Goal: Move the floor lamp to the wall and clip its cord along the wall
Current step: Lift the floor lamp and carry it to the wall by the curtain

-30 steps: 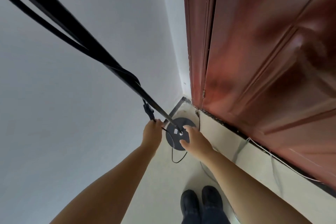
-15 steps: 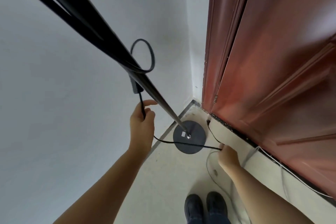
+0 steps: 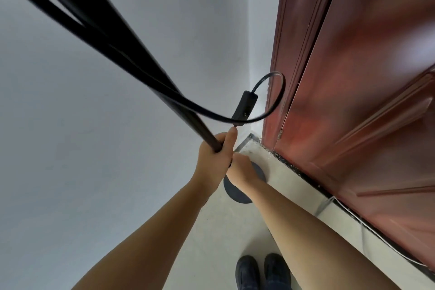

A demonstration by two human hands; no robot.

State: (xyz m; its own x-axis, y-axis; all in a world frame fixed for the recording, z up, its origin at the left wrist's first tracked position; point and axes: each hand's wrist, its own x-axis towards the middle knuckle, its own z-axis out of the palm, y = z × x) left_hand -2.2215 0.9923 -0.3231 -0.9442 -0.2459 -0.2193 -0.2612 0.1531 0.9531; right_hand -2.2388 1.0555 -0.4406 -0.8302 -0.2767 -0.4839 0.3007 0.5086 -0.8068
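The floor lamp's black pole [image 3: 131,59] slants from the top left down to my left hand [image 3: 215,160], which is closed around it near the wall. The black cord [image 3: 274,99] loops in the air beside the pole, and its inline switch [image 3: 244,107] hangs just above my left thumb, where the cord runs into that fist. My right hand [image 3: 243,170] sits directly under the left one, over the lamp's dark round base [image 3: 234,192] on the floor. Its fingers are hidden behind the left hand.
A white wall [image 3: 94,172] fills the left side and meets a red-brown door [image 3: 364,101] at the corner. A thin white wire [image 3: 367,228] lies along the door's threshold. My dark shoes [image 3: 263,272] stand on the pale floor below.
My left hand went from holding only the cord to gripping the pole with the cord. My right hand left the floor by the door and came up under the left hand. The switch swung right.
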